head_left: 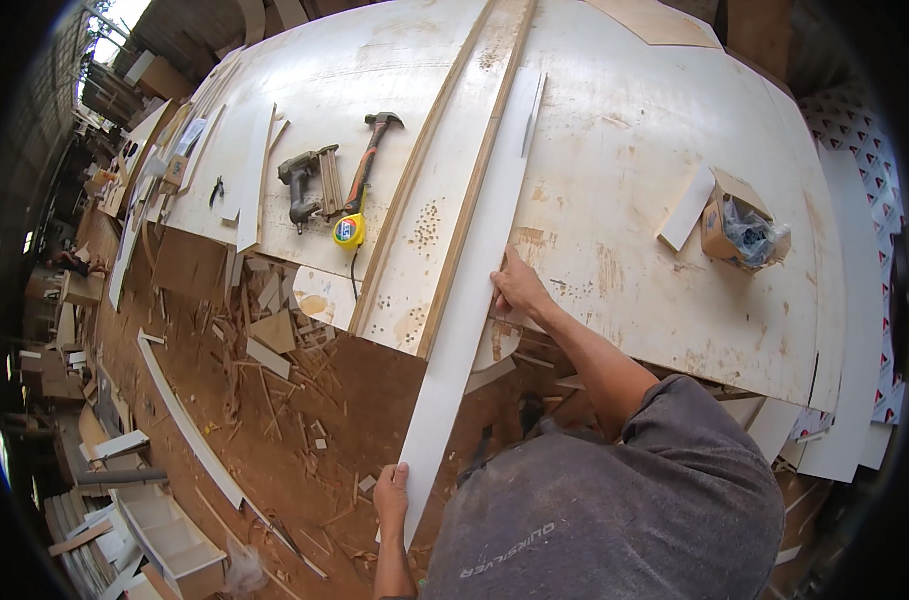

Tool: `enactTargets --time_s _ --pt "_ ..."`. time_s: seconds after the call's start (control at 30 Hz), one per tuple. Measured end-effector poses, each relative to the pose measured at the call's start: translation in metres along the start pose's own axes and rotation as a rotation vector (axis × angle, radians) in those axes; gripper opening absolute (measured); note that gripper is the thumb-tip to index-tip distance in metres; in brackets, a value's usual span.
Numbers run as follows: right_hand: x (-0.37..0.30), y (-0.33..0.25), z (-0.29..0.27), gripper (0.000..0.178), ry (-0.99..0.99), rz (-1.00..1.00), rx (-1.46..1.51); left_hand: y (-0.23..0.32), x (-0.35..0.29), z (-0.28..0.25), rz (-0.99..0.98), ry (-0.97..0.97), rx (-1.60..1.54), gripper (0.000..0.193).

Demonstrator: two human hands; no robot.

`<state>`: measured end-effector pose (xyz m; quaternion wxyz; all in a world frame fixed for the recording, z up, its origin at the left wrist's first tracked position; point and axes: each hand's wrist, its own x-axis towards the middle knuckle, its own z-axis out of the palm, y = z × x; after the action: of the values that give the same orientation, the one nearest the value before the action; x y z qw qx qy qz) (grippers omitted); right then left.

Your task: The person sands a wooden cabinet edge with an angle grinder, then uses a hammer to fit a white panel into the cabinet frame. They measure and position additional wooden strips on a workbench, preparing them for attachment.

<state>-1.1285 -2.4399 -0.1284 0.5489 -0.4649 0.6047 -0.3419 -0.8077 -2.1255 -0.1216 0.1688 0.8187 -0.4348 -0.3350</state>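
Note:
A long white board [464, 310] lies lengthwise over the worktable, its near end jutting past the table edge toward me. My left hand [391, 492] grips its left side close to that near end, thumb on top. Further up, my right hand [521, 283] is closed on the right edge, about where the board crosses the table's edge; some fingers are hidden. Directly left of the board, a white panel [452, 190] with wooden strips along both sides rests on the table. A thin narrow strip [535, 115] lies at the board's far right edge.
On the worktable [635, 200] lie a hammer [367, 160], a nail gun [300, 185], a yellow tape measure [350, 231] and pliers [217, 191]. A cardboard box [737, 215] holding a plastic bag stands at right. Wood offcuts [275, 335] litter the brown floor.

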Motion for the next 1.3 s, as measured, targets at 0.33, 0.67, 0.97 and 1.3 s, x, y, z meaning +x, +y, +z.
enactTargets --time_s 0.33,0.67,0.97,1.3 --pt "0.032 0.004 -0.024 0.05 -0.028 -0.074 0.03 0.033 0.041 0.027 -0.009 0.009 0.068 0.052" --pt "-0.035 0.01 0.012 0.058 -0.06 0.011 0.049 0.054 0.05 0.034 0.007 0.008 0.067 0.053" --pt "0.031 -0.001 -0.008 0.029 -0.034 -0.092 0.035 0.114 0.084 0.049 -0.082 -0.03 0.054 0.057" --pt "0.025 0.013 -0.009 0.016 -0.016 -0.101 -0.014 0.003 0.012 -0.01 0.076 0.531 0.027 0.034"
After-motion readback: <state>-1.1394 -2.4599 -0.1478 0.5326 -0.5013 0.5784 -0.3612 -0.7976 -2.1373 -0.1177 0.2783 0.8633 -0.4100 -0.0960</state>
